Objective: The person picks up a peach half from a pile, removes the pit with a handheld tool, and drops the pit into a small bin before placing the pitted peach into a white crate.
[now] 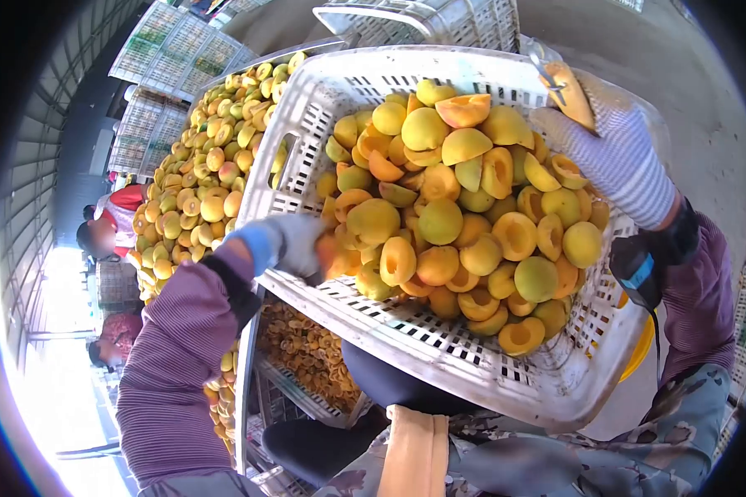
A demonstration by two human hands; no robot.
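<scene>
A white plastic crate (pixel 472 414) in front of me holds a heap of yellow peaches (pixel 441 222), many of them halved and hollow in the middle. My left hand (pixel 297 247), gloved and blurred by motion, is over the crate's near left rim. Its fingers curl round a smeared reddish-orange peach (pixel 335 255) at the edge of the heap. At the crate's right side, my right hand (pixel 617 137) in a striped knitted glove is closed on a pitting tool (pixel 570 95) with a tan wooden-looking body and a metal end.
A long bin to the left is piled with peaches (pixel 211 178). Below the crate, a lower container holds peach pits (pixel 302 352). Stacked crates (pixel 178 50) stand at the far left, another crate (pixel 464 21) behind mine. Two people (pixel 124 219) are at the left. A yellow container (pixel 638 352) shows beneath.
</scene>
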